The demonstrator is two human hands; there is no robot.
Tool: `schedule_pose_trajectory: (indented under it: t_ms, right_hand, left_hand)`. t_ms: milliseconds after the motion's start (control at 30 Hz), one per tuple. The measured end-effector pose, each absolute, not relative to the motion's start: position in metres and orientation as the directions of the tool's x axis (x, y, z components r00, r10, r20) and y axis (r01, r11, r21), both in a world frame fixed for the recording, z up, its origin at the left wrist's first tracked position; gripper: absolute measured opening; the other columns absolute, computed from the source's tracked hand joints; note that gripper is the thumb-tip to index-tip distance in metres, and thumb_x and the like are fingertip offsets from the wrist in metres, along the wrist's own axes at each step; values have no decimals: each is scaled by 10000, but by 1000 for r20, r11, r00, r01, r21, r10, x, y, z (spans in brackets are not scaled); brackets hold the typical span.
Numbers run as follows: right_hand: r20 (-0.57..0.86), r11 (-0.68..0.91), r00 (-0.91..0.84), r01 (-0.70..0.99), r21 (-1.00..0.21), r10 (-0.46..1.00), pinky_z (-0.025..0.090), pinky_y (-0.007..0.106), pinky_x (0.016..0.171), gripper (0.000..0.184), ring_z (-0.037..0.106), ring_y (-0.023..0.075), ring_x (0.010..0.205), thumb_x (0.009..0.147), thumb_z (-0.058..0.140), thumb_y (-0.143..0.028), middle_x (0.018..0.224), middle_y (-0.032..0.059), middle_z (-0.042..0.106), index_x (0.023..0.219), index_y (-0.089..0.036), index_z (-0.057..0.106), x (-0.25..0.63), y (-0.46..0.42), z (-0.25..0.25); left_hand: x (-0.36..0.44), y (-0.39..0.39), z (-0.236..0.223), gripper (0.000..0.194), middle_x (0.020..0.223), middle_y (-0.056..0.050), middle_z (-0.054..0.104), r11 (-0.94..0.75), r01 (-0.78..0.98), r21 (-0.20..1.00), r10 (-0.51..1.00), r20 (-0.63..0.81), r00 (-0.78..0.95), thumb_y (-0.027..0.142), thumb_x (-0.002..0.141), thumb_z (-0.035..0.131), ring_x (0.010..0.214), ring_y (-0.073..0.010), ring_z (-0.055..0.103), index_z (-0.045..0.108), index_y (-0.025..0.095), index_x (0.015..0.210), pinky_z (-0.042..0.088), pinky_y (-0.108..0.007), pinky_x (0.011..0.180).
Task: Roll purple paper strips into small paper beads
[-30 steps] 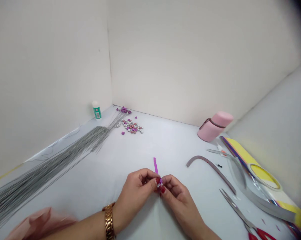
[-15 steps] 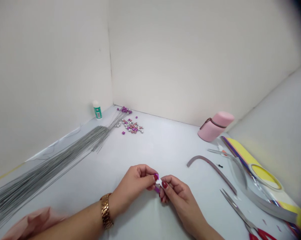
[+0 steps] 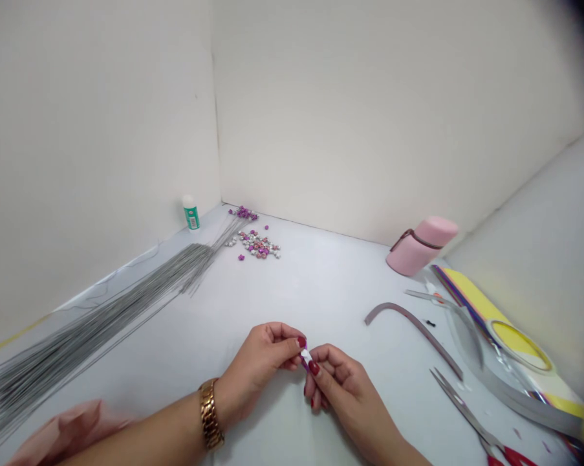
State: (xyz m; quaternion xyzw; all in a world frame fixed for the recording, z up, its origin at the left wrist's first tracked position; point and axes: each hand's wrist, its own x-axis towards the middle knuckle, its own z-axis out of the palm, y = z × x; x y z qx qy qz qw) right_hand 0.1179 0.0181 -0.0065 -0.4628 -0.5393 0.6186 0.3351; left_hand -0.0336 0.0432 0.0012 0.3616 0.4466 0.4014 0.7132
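Note:
Low in the middle of the head view, a small purple paper strip (image 3: 306,355) with a white back is pinched between my two hands. The thumb and fingers of my left hand (image 3: 267,353) close on its upper end. My right hand (image 3: 337,378) grips the lower end between thumb and curled fingers. Part of the strip is hidden behind the fingertips, so its exact folding cannot be made out. Farther back lie a pile of small folded stars (image 3: 260,245) in purple, silver and pink, and a cluster of purple stars (image 3: 244,213) at the wire tips.
A bundle of grey wires (image 3: 127,298) runs along the left. A glue bottle (image 3: 191,215) stands by the wall. At right are a pink flask (image 3: 420,247), a curved grey strip (image 3: 418,327), scissors (image 3: 466,414), a tape roll (image 3: 522,346) and yellow sheets (image 3: 466,288).
The right thumb has shifted slightly down and left along the strip, and the white part between the hands has turned narrower. Both hands still hold it. The view has moved slightly.

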Motion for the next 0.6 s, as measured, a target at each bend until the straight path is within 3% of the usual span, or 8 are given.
schedule_pose_trajectory:
  t_ms: [233,400,467,600]
  right_hand:
    - [-268,-269,-292,35,-962,918,309,185,435,260,483,73,440,804,527,-379,557,7,577,716,-134,512,114,17,-3]
    - [-346,-441,-350,-244,-864,871,213,150,355,248,356,33,323,770,559,-355,420,-47,496,661,-146,482,111,16,3]
    - [-359,-479,-383,-290,-828,851,179,149,337,250,322,29,299,746,579,-359,394,-52,482,657,-149,479,111,16,5]
    - [-373,-498,-386,-305,-812,844,155,155,343,259,304,25,296,732,598,-363,391,-52,479,653,-151,472,111,17,5]
  left_hand:
    - [-30,39,0,123,532,18,539,300,-151,942,935,-259,243,229,675,622,511,-90,476,596,112,646,366,-202,518]
    - [-32,41,1,228,595,-8,577,375,-268,888,888,-261,379,316,731,592,529,-86,498,633,103,801,392,-210,554]
    - [-34,42,3,250,637,-20,600,402,-283,871,867,-263,424,312,718,615,550,-83,503,648,107,857,400,-208,578]
    - [-34,42,6,212,647,-32,619,414,-283,865,855,-263,446,307,703,638,568,-83,504,669,104,758,401,-204,597]
